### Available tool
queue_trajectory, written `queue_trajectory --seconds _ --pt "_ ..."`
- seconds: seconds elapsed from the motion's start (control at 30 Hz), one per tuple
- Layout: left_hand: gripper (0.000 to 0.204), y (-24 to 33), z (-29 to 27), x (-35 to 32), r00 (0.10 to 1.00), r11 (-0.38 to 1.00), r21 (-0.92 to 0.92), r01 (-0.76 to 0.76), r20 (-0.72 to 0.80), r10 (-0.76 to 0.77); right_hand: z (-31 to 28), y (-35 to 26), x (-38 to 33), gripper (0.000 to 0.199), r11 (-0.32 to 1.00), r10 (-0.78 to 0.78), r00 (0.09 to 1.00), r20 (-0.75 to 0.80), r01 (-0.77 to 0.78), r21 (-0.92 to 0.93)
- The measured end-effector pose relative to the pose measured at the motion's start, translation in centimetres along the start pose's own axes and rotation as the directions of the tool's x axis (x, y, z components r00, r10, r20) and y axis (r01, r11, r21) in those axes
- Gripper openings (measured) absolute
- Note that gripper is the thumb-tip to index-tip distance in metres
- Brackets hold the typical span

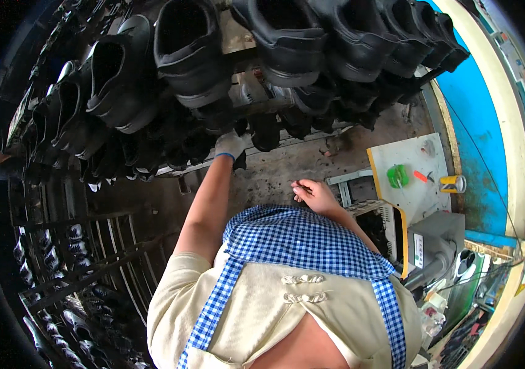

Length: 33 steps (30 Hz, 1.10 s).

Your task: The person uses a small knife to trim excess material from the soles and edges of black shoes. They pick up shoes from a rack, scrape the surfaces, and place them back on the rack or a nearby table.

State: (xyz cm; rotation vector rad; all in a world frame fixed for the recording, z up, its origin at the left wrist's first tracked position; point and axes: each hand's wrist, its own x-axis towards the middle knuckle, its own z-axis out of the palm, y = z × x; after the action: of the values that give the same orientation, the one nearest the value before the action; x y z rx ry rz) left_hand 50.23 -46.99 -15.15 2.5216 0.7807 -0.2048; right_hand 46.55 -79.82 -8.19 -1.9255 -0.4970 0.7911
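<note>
My left hand [230, 145], in a whitish glove with a blue cuff, reaches forward to a lower row of black shoes. Its fingers are hidden among the dark shapes, so whether it grips a shoe does not show. Just right of that hand hangs a black shoe [265, 133]. Above it on the upper row a larger black shoe [191, 58] has its heel toward me. My bare right hand [314, 195] is in front of my blue checked apron [299, 237], fingers curled together; what they hold, if anything, is too small to make out.
A rack of black shoes [351, 46] spans the far side. At the right, a white-topped table [413, 184] bears a green object [397, 176], a red-orange piece [420, 176] and a yellow can [452, 184]. Below it sits a grey machine [441, 234]. Another shoe rack [78, 277] stands at the lower left.
</note>
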Motion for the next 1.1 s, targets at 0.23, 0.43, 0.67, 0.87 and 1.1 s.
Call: queue_trajectory --seconds 0.23,0.43,0.67,0.87,1.1 --pt "0.087 3.6 1.2 6.3 0.969 0.969 -0.205 0.14 0.231 -0.091 -3.8 2.5 -3.5 0.033 0.998 0.016 0.994 -0.112 -0.023 -0.064" --pt "0.059 0.7 5.0 9.2 0.942 0.961 0.163 0.224 0.217 -0.256 -5.9 2.2 -5.7 0.032 0.98 0.155 0.982 -0.107 -0.167 -0.109" --pt "0.041 0.4 0.4 -1.3 0.997 0.988 0.158 0.003 0.071 -0.014 -5.5 4.8 -3.0 0.032 0.992 -0.068 0.986 -0.152 0.051 -0.115" --pt "0.036 -4.5 -1.5 -13.6 0.996 0.996 0.027 -0.083 0.032 0.082 -4.4 0.3 0.5 0.031 0.996 -0.079 0.991 -0.106 0.082 0.019" --pt "0.013 -6.5 -3.8 -24.7 0.995 0.98 -0.199 0.023 -0.086 -0.041 -1.2 -1.4 4.9 0.032 0.993 -0.114 0.988 0.107 0.109 0.05"
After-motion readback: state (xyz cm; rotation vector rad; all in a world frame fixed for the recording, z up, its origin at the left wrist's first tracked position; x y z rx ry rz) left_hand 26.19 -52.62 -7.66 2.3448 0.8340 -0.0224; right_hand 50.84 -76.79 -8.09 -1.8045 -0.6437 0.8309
